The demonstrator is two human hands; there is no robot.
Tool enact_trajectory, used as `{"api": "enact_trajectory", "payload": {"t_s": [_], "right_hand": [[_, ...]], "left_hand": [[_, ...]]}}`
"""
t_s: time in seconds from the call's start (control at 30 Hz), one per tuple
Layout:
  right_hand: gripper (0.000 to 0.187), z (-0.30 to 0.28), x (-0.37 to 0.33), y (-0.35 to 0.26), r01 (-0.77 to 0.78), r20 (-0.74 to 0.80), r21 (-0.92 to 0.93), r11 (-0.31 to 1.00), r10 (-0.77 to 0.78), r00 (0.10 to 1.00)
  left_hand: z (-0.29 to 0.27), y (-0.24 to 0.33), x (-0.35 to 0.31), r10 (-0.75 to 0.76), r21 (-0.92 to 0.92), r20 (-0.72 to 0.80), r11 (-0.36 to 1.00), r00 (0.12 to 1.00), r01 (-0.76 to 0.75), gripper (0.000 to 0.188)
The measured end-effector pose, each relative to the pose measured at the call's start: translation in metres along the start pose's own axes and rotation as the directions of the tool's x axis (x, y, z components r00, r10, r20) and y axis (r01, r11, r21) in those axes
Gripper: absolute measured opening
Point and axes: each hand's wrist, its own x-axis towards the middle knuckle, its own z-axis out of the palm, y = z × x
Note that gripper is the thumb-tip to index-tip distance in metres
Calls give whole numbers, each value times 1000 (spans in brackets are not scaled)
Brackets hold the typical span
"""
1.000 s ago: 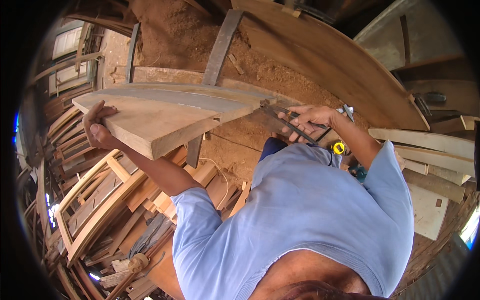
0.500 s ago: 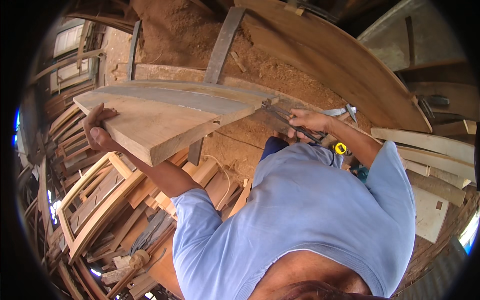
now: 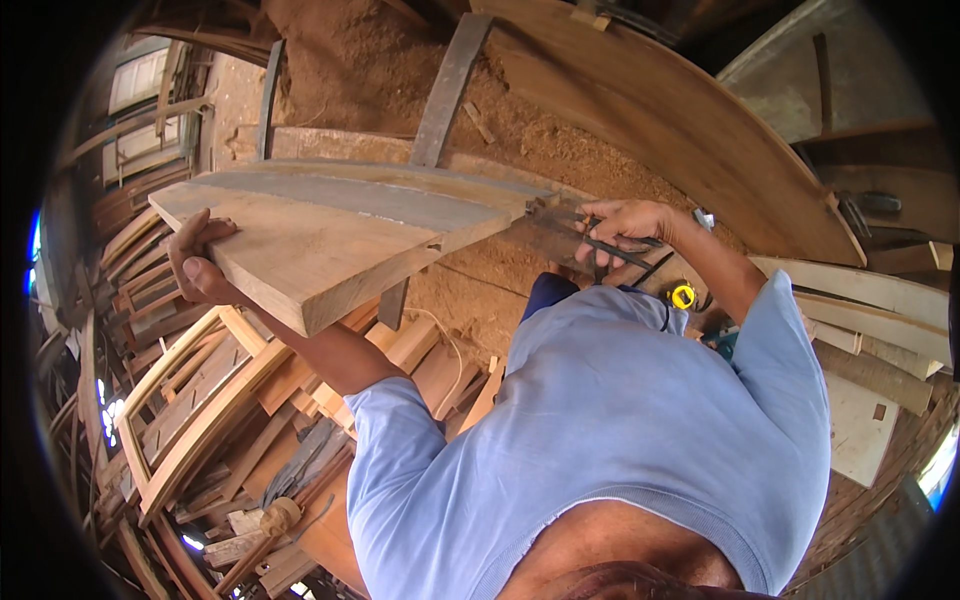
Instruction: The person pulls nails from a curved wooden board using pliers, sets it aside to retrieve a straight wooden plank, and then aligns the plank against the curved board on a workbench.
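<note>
A thick wooden panel with a grey strip along it lies tilted in front of me. My left hand grips its left edge, fingers over the top face and thumb along the side. At the panel's right end, my right hand is closed round a dark pair of pincers. The handles stick out past the fingers, and the jaws are at the panel's notched end. Motion blur hides whether they bite on anything.
Metal-grey bars extend beyond the panel over sawdust-covered ground. A yellow tape measure lies by my right side. At left are a curved wooden frame and stacked offcuts. A large brown board leans at far right.
My right hand has moved up and slightly left with the pincers, which have turned, and now covers most of the silvery tool behind it. The left hand and panel stay nearly still.
</note>
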Motion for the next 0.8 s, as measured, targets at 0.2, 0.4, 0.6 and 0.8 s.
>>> {"api": "enact_trajectory", "payload": {"t_s": [0.2,0.4,0.6,0.8], "right_hand": [[16,37,17,31,65,-154,-49,997,-72,985],[22,60,38,70,108,-377,-576,810,-381,844],[30,46,66,100,-155,-511,-784,601,-484,710],[26,42,13,33,32,-261,-317,948,-119,958]], "left_hand": [[1,2,1,31,10,25,999,999,-31,60],[1,5,-4,31,10,13,999,999,-31,61],[-8,-6,-5,32,-13,30,999,999,-31,63],[-13,-20,-7,-45,-65,16,997,999,46,58]]}}
